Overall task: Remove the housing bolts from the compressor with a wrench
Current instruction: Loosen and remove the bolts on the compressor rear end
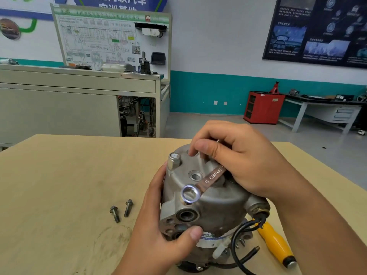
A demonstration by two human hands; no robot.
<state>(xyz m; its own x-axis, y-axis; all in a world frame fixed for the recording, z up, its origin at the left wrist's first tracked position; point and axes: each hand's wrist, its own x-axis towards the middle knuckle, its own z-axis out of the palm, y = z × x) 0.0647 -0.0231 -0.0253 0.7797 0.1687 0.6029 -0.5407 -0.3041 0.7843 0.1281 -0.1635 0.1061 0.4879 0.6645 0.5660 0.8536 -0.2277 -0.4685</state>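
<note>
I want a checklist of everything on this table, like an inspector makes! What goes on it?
Surface: tan wooden table, faint round smudge near the front.
Job's things: grey compressor upright; wrench, ring end at the housing edge; two bolts lying loose to its left.
Clutter: yellow-handled tool on the right, tip hidden.
Grippers: left hand steadies the compressor; right hand grips the wrench.
Cables: black cable looping from the compressor's right side.
Surroundings: grey bench with a training board, red cabinet, wall poster.
</note>
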